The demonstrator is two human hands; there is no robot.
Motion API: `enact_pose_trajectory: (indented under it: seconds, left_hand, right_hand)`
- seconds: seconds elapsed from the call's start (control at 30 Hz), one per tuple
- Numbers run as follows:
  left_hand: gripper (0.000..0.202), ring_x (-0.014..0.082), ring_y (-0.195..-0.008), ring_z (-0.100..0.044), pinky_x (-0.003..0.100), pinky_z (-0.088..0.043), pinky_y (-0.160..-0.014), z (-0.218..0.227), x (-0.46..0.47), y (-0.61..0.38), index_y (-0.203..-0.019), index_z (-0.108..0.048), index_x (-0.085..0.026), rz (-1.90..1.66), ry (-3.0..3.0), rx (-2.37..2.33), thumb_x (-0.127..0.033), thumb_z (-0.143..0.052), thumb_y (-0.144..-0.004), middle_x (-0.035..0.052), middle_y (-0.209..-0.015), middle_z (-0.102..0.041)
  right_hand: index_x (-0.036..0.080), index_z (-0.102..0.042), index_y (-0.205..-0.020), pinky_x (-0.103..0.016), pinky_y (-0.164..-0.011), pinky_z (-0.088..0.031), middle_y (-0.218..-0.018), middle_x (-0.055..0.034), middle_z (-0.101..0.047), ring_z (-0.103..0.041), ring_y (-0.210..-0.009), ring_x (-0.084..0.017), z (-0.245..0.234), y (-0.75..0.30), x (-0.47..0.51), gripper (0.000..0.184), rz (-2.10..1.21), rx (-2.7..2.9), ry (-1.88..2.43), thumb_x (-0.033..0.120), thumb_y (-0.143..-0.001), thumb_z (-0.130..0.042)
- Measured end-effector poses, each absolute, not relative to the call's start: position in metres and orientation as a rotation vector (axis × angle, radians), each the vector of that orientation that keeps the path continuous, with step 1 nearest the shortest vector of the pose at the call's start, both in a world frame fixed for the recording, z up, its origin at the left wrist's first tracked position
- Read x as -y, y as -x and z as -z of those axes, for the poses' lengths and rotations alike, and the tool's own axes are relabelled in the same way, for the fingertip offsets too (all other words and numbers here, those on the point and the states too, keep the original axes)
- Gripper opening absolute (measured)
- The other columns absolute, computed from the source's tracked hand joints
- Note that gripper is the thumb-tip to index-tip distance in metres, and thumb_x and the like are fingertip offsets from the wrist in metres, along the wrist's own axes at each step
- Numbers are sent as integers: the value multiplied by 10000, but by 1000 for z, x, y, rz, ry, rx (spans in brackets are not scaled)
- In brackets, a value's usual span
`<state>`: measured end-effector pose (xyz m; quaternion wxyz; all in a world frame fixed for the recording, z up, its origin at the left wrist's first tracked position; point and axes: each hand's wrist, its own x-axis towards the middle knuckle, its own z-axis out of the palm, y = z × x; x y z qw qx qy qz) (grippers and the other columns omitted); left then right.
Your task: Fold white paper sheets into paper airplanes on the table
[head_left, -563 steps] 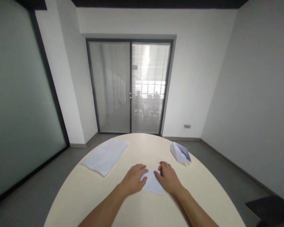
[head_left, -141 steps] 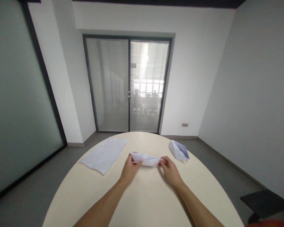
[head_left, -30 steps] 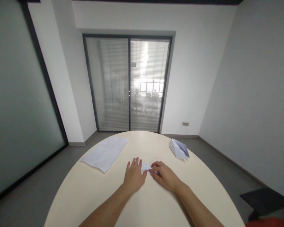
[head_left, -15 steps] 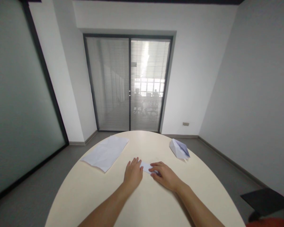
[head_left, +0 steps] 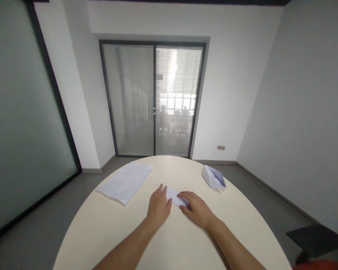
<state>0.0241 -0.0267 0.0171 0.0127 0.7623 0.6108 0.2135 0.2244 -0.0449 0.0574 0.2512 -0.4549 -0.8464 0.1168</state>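
Observation:
A small folded white paper (head_left: 173, 195) lies on the table between my two hands. My left hand (head_left: 158, 205) rests at its left end, fingers stretched out and lying flat, with the thumb by its near edge. At the right end, my right hand (head_left: 195, 207) curls its fingers and thumb around the paper and covers part of it.
On the round cream table (head_left: 169, 240), a large white sheet (head_left: 126, 182) lies at the far left. A folded paper shape (head_left: 214, 177) stands near the far right edge. A dark chair (head_left: 318, 238) is at the lower right.
My left hand's fingers have shifted slightly forward and spread, and the thumb has moved a little right. A bit more of the folded paper shows between my hands. The right hand has barely moved.

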Motion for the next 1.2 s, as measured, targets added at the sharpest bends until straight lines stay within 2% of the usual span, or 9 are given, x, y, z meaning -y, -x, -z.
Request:
enact_pose_trajectory:
  seconds: [0.17,0.37,0.57,0.77,0.83,0.93,1.0,1.1,1.2]
  left_hand:
    - [546,255,-1411,-342,473,-219,-1176,-16,29,-24,-1464,-393,-131,-635,-2366,-1940,-309,-415,-948,132,-1550,-366]
    - [538,269,-1397,-361,469,-216,-1180,-16,29,-23,-1439,-439,-123,-617,-2352,-1939,-353,-398,-955,130,-1523,-411]
    - [531,270,-1406,-350,470,-202,-1186,-15,28,-21,-1440,-439,-137,-565,-2344,-1929,-364,-371,-964,125,-1523,-414]
    - [533,284,-1404,-353,479,-204,-1183,-12,27,-19,-1439,-441,-127,-570,-2349,-1923,-367,-366,-969,128,-1510,-433]
    - [528,286,-1400,-358,480,-209,-1181,-11,27,-19,-1434,-449,-125,-574,-2350,-1924,-362,-371,-968,128,-1505,-439]
    - [528,285,-1401,-358,482,-212,-1180,-10,26,-19,-1433,-452,-131,-558,-2345,-1933,-364,-378,-965,125,-1507,-438]
    - [528,283,-1403,-356,481,-209,-1181,-9,26,-18,-1433,-453,-137,-554,-2344,-1933,-369,-378,-964,120,-1509,-436]
    - [522,282,-1399,-362,479,-212,-1181,-9,26,-17,-1424,-467,-141,-570,-2347,-1924,-370,-375,-964,115,-1503,-445]
    - [513,287,-1395,-369,482,-218,-1179,-9,27,-16,-1416,-476,-143,-577,-2349,-1922,-362,-381,-962,117,-1499,-451]
  right_hand:
    - [210,-620,-1239,-386,-1067,-411,-1296,-96,-614,-541,-1208,-237,-53,-226,41,408,-309,2222,1295,225,-832,-589]
    - [221,-694,-1108,-377,-1042,-445,-1289,-84,-610,-605,-1149,-229,-52,-235,34,335,-260,2091,1400,165,-812,-549]
    - [228,-713,-1073,-373,-1048,-446,-1326,-74,-580,-613,-1151,-221,-47,-248,25,416,-209,1979,1481,54,-765,-494]
    - [209,-713,-1060,-382,-1008,-466,-1306,-97,-615,-602,-1179,-252,-40,-261,18,415,-179,1872,1537,70,-746,-480]
    - [206,-707,-1065,-377,-972,-480,-1250,-97,-658,-635,-1121,-258,-40,-264,16,398,-171,1806,1586,110,-748,-488]
    - [198,-705,-1059,-352,-820,-515,-1001,-96,-748,-696,-914,-264,-41,-270,17,357,-207,1674,1719,197,-763,-506]
    - [200,-707,-1032,-324,-725,-502,-879,-90,-757,-699,-811,-256,-43,-273,17,327,-208,1607,1772,237,-768,-517]
    - [223,-704,-950,-291,-643,-461,-826,-75,-751,-688,-745,-233,-44,-279,18,250,-146,1560,1810,268,-776,-531]
    - [241,-699,-887,-287,-631,-445,-821,-65,-749,-687,-754,-231,-44,-284,17,199,-118,1571,1850,283,-794,-529]
